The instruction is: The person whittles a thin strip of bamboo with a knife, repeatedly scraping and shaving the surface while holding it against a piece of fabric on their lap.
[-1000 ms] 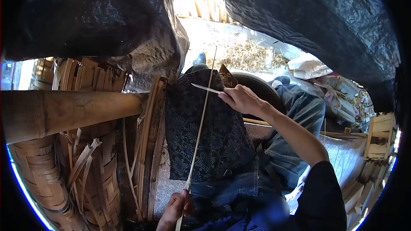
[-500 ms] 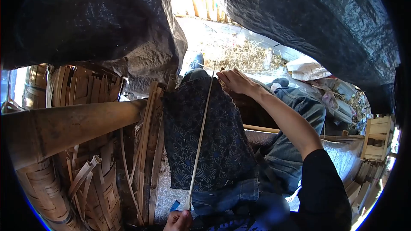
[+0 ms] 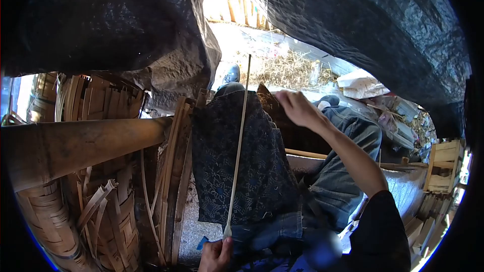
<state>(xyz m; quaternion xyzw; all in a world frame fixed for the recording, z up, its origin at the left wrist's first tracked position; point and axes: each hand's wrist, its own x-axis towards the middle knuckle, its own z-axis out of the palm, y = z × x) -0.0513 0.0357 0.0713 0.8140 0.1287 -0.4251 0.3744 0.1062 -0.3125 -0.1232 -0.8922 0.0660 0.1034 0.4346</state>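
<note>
My left hand (image 3: 217,255), low in the view, is closed around the lower end of a thin pale bamboo strip (image 3: 237,163). The strip rises almost upright over a dark patterned cloth (image 3: 214,156) spread on my lap and leg. Its far tip looks dark and stands free against the bright ground. My right hand (image 3: 301,109) is to the right of the strip, apart from it, slightly blurred, with its fingers curled together. Whether a sliver or anything else is between those fingers cannot be made out. A small blue piece (image 3: 202,243) shows beside my left hand.
A thick bamboo pole (image 3: 91,143) juts in from the left above woven bamboo baskets (image 3: 55,226). Black plastic sheeting (image 3: 363,25) hangs overhead. Straw (image 3: 287,68) litters the bright ground ahead. A wooden crate (image 3: 443,163) stands at the right.
My right hand has moved right and slightly down, away from the strip's upper part. My left hand has risen slightly to the right, and the strip now stands more upright.
</note>
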